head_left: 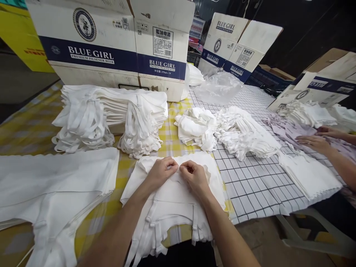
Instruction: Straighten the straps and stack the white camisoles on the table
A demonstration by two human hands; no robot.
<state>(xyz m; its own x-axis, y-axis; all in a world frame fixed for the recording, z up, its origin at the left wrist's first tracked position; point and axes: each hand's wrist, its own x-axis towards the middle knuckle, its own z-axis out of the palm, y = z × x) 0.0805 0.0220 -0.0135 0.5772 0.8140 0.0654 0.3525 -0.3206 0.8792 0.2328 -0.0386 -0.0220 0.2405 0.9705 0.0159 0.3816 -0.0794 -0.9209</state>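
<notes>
A small pile of white strappy camisoles (172, 209) lies in front of me, straps hanging toward the table's near edge. Over its top, my left hand (162, 171) is closed in a pinch on the white cloth of the uppermost camisole. Close beside it, my right hand (195, 178) pinches the same cloth, its fingers curled. The fingertips almost meet, and the exact bit of cloth between them is too small to make out. To the left is a flat stack of white camisoles (69, 174). Behind my hands stands a folded stack with looped straps (111, 107).
White cardboard beer boxes (122, 35) stand along the back. Crumpled white garments (196, 126) and a clear plastic bag (219, 87) lie on the checked cloth (244, 193). At the right, another person's hands (315, 142) rest on lilac fabric, near a stool (314, 230).
</notes>
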